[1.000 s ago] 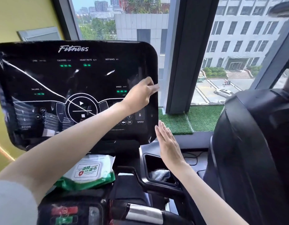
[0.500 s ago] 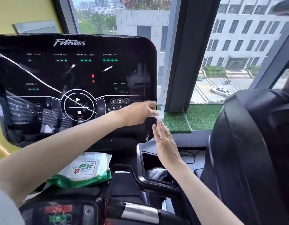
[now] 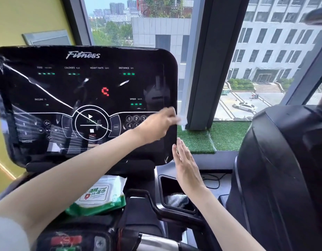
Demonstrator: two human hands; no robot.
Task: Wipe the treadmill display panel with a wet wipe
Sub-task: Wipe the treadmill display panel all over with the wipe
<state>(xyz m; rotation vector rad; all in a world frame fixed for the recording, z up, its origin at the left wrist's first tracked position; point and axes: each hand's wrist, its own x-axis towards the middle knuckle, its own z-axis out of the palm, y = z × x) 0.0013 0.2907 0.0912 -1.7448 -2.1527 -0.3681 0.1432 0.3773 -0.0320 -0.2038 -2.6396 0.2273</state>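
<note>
The black glossy treadmill display panel [image 3: 80, 91] fills the left half of the view, marked "Fitness", with green and red lights lit. My left hand [image 3: 157, 124] lies over the panel's right side by the number keys and pinches a small white wet wipe [image 3: 182, 121] that sticks out past the panel's right edge. My right hand [image 3: 187, 165] is held flat with straight fingers, its fingertips at the panel's lower right corner.
A green-and-white pack of wet wipes [image 3: 100, 196] lies on the console below the panel. A black cup holder [image 3: 176, 194] with a cloth inside sits to the right. A dark machine housing [image 3: 283, 178] stands at the right, with artificial grass [image 3: 211, 136] by the window.
My left hand slid down the panel's right side from the upper speed area to the number keys, and the wipe now shows beyond the edge. My right hand stayed near the lower corner.
</note>
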